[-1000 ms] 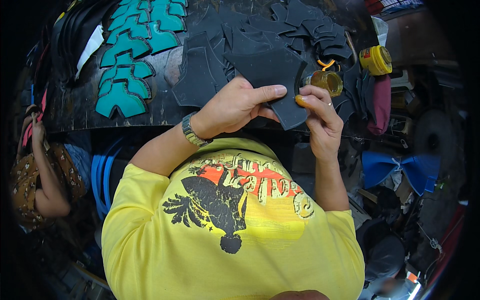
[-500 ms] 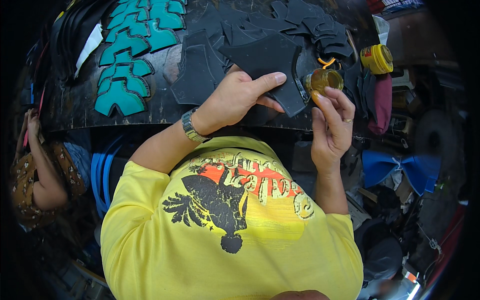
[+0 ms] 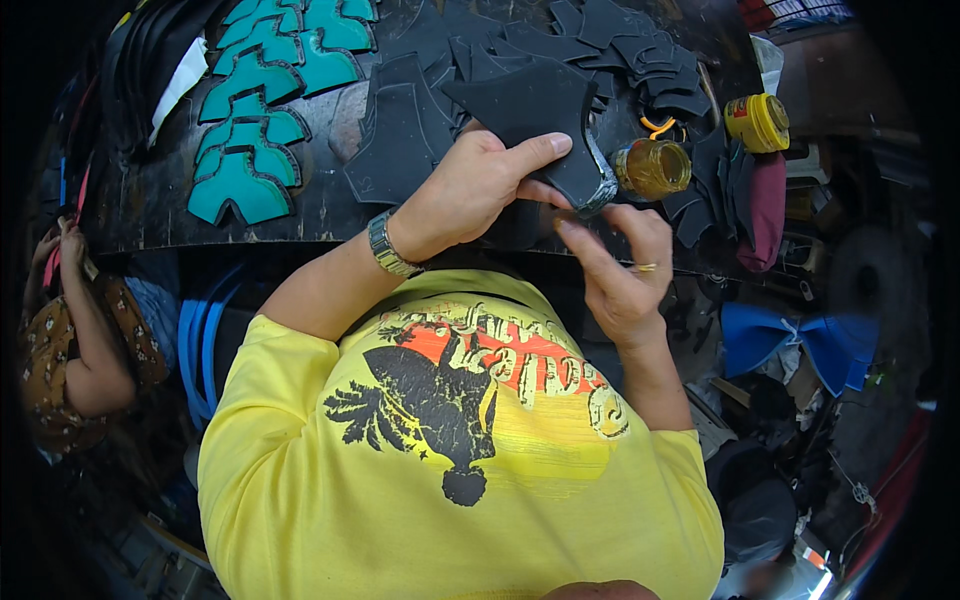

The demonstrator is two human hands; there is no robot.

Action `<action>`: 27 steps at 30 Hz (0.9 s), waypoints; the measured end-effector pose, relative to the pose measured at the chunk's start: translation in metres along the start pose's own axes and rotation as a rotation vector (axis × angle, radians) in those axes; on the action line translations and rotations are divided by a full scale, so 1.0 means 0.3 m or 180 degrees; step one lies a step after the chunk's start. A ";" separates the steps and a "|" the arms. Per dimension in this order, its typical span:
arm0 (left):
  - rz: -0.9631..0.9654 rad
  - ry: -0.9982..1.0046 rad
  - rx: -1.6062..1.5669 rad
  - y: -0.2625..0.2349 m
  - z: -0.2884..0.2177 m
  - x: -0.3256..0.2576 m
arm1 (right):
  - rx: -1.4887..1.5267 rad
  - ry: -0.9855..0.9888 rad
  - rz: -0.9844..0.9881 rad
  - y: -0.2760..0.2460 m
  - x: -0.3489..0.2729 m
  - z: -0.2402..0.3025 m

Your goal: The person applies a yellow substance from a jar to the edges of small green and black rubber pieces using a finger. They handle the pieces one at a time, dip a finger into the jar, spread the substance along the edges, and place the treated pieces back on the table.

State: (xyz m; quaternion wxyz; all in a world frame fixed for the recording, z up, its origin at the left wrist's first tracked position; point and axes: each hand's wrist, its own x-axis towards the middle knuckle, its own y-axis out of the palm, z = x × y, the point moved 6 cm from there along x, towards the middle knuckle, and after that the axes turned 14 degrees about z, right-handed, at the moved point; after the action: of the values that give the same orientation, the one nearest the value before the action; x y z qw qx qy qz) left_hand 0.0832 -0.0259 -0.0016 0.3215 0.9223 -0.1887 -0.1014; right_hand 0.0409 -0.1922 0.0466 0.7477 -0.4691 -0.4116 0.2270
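Note:
My left hand (image 3: pixel 480 185) grips a flat black cut panel (image 3: pixel 530 110), its thumb on top and its fingers underneath. The panel's curved right edge has a shiny, wet-looking strip down to the lower corner. Just below that corner is my right hand (image 3: pixel 625 265), fingers bent and somewhat apart, with no tool visible in it. Its fingertips are close to the panel's edge; whether they touch it I cannot tell. An open glass jar (image 3: pixel 655 170) with amber-coloured contents lies tilted on the dark table (image 3: pixel 330 215), right of the panel.
Teal cut pieces with dark edges (image 3: pixel 240 190) lie in overlapping rows on the left. More black panels (image 3: pixel 395 140) are spread and piled behind. A yellow tub (image 3: pixel 757 123) and a maroon cloth (image 3: pixel 763 210) are at the right edge. Another person's arm (image 3: pixel 95 330) shows far left.
My right hand has moved from the jar's mouth leftward and down to the panel's lower corner. The panel's right edge now looks shinier. My left hand keeps its hold.

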 end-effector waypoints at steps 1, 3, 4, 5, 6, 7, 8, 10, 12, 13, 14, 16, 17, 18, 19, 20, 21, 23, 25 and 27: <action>0.0029 0.0113 0.0005 0.003 -0.003 0.000 | 0.0075 -0.0072 0.0029 0.015 0.003 0.004; -0.0002 0.0142 0.0072 -0.004 -0.004 0.002 | 0.0484 0.0010 0.0028 0.027 -0.004 0.009; -0.0064 0.0057 0.0137 -0.011 0.000 0.003 | 0.0696 0.0065 0.0064 0.028 -0.008 0.007; -0.0108 0.0049 0.0153 -0.015 0.000 0.003 | 0.1397 0.0412 -0.0171 0.028 -0.015 -0.012; -0.0230 0.0060 0.0137 -0.021 0.001 0.000 | 0.2115 0.0740 -0.0484 0.033 -0.024 -0.029; -0.0331 0.0148 0.0069 -0.019 0.000 0.000 | 0.2806 0.0981 -0.0801 0.037 -0.031 -0.045; -0.0515 0.0172 -0.0005 -0.020 0.005 -0.005 | 0.3284 0.1150 -0.0873 0.042 -0.023 -0.065; -0.0493 0.0344 -0.0112 0.013 0.008 -0.009 | 0.4268 0.1425 -0.1107 0.059 -0.004 -0.084; -0.0533 0.0046 0.0288 0.040 0.020 -0.033 | 0.4806 0.1453 -0.1138 0.076 0.034 -0.068; -0.0544 -0.0305 0.0741 0.048 0.030 -0.052 | 0.5081 0.1471 -0.1158 0.084 0.052 -0.061; -0.0561 -0.0291 0.1082 0.064 0.029 -0.054 | 0.5109 0.1629 -0.1267 0.087 0.060 -0.065; -0.0442 0.0555 0.1061 0.098 -0.004 -0.062 | 0.5201 0.1825 -0.1459 0.095 0.076 -0.077; -0.0437 0.0854 0.0782 0.103 -0.011 -0.071 | 0.5255 0.1832 -0.1515 0.098 0.085 -0.085; -0.0432 0.1042 0.0645 0.088 -0.025 -0.073 | 0.5184 0.1909 -0.1562 0.094 0.085 -0.097; -0.0415 0.1268 0.0526 0.075 -0.042 -0.077 | 0.5129 0.1935 -0.1578 0.087 0.086 -0.111; -0.0322 0.1255 0.0848 0.059 -0.061 -0.077 | 0.5065 0.1984 -0.1614 0.084 0.086 -0.126; -0.0221 0.1285 0.1198 0.045 -0.087 -0.081 | 0.4787 0.2010 -0.1663 0.074 0.083 -0.137; -0.0001 0.0811 0.1973 0.008 -0.119 -0.096 | 0.4613 0.1857 -0.1552 0.068 0.086 -0.137; -0.0069 0.0756 0.2197 -0.026 -0.160 -0.095 | 0.4520 0.1704 -0.1403 0.074 0.094 -0.129; -0.0232 0.0870 0.2344 -0.075 -0.232 -0.065 | 0.4493 0.1392 -0.1198 0.088 0.116 -0.114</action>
State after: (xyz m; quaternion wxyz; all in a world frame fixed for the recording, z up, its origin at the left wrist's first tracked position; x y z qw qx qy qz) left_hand 0.0935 0.0371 0.0392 -0.0125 0.9871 -0.1350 0.0854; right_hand 0.0900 -0.1726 0.0296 0.9608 0.1639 -0.0844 0.2069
